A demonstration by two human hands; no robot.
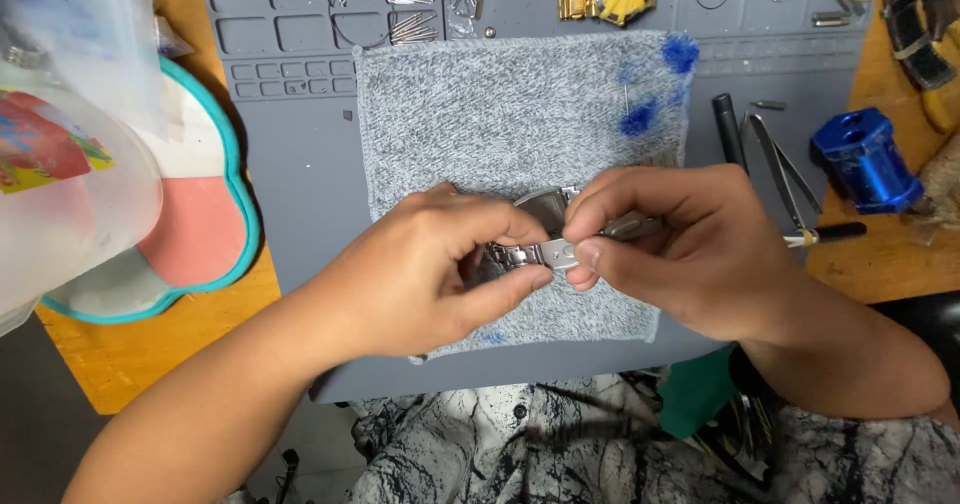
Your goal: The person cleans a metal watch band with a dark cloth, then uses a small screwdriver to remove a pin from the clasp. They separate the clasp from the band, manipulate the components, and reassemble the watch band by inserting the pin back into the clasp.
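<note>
Over the grey cloth (520, 114), left hand (430, 274) pinches the steel watch bracelet (535, 254) steady; right hand (680, 244) fingertips grip its clasp. Tweezers (785, 179) lie right, within reach.

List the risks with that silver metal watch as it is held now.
1. Both the left hand and right hand pinch the silver metal watch by its bracelet; it might slip onto the grey knitted cloth.
2. Any small part that comes free could vanish in the cloth's fuzzy weave.
</note>
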